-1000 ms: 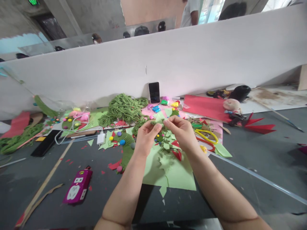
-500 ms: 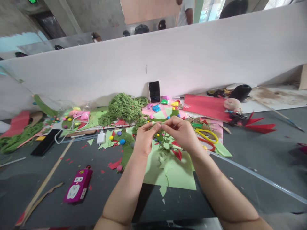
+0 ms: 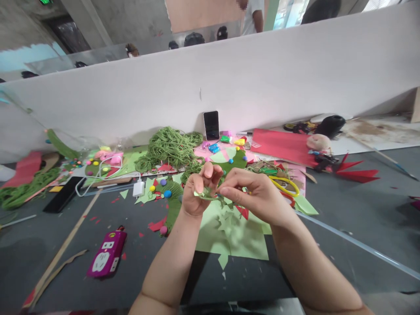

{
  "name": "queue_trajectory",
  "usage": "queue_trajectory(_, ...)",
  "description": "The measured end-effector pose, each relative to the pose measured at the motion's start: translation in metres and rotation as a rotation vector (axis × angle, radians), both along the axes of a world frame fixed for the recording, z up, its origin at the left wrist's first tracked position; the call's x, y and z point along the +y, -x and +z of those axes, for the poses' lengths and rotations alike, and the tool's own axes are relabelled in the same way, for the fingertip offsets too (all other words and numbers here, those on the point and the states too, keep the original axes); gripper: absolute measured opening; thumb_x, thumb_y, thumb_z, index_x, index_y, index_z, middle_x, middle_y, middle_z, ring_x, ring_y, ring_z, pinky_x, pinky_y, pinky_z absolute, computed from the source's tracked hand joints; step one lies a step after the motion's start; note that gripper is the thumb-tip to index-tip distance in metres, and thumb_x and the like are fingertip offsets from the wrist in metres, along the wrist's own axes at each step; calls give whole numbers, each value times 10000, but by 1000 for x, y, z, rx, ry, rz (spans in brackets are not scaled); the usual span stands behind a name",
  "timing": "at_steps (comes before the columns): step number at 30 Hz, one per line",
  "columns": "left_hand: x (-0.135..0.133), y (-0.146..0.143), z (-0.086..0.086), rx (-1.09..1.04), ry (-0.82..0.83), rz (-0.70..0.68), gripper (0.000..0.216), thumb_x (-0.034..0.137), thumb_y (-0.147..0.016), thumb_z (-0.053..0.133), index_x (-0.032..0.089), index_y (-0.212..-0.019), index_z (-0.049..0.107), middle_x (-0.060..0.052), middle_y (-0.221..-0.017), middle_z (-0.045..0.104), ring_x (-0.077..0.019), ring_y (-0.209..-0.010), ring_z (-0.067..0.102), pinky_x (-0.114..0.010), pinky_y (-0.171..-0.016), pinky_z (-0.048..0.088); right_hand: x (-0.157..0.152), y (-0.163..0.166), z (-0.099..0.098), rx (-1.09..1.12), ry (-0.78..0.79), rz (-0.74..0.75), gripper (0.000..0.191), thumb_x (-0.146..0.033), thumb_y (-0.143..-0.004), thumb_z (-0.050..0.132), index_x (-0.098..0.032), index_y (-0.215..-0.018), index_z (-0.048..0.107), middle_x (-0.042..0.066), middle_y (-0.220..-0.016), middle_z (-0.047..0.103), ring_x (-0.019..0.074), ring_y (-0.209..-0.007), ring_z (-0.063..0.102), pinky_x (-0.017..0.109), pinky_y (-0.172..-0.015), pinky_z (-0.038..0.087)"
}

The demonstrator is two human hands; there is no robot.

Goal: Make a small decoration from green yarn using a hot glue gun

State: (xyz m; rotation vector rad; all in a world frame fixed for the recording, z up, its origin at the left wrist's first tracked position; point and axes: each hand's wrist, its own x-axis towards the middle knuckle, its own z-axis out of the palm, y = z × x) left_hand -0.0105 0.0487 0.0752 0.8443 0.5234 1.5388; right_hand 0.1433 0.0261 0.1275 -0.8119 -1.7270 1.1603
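My left hand [image 3: 193, 194] is turned partly palm up, its fingers curled round a small light green paper piece [image 3: 205, 194] that seems wrapped with green yarn. Thumb and index finger of my right hand [image 3: 254, 194] pinch together right beside that piece. What lies between those fingertips is too small to make out. Under the hands is a light green paper sheet [image 3: 246, 243] with cut paper leaves [image 3: 226, 221] on it. A yarn-covered green shape [image 3: 173, 199] with coloured balls lies left of my left hand. Yellow-handled scissors [image 3: 288, 186] lie beyond my right wrist, partly covered.
A heap of green yarn [image 3: 172, 146] lies at the back, near a phone [image 3: 211, 124] leaning on the white partition [image 3: 147, 96]. Red card [image 3: 282, 146] is at back right. A purple case [image 3: 106, 253] and white charger [image 3: 138, 189] sit to the left. A clear strip [image 3: 357, 243] crosses the right side.
My left hand has turned its palm upward and its fingers have lifted, bringing the green piece into view. My right hand has moved slightly down and nearer, still pinching.
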Motion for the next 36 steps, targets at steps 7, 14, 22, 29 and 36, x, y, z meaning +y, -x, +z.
queue_trajectory(7,4,4,-12,-34,-122,-132,554,513,-459,845,198,-307,415,-35,-750,441,-239,-959,562,-435,-906,436,-8,9,0,1,78,-40,104,-267,-798,665,-185,-739,688,8,-740,613,97,-587,477,244,-527,384)
queue_trajectory(14,5,4,-11,45,-175,-270,485,469,-493,845,192,-326,483,-31,-754,463,-225,-978,544,-375,-886,447,-10,16,-2,-104,125,-46,75,-205,-765,651,-156,-737,701,-6,-698,584,70,-538,396,218,-487,332)
queue_trajectory(22,10,8,-11,64,-279,-321,435,432,-557,826,193,-361,519,-29,-765,461,-222,-989,530,-397,-944,397,-9,19,-3,-119,102,-42,84,-211,-760,636,-143,-737,679,-8,-694,552,76,-553,365,226,-491,301)
queue_trajectory(29,9,7,-12,76,-292,-295,433,458,-552,824,205,-359,530,-33,-761,468,-234,-1006,525,-401,-965,370,-13,21,-4,-75,35,-64,59,-123,-735,599,-150,-686,618,-23,-690,517,70,-560,366,214,-503,316)
queue_trajectory(36,6,5,-12,47,-279,-282,459,448,-548,828,202,-340,500,-29,-743,457,-234,-1006,533,-403,-971,375,-15,21,-3,-60,-9,-67,95,-77,-714,577,-152,-666,609,-21,-710,524,68,-567,367,213,-509,323)
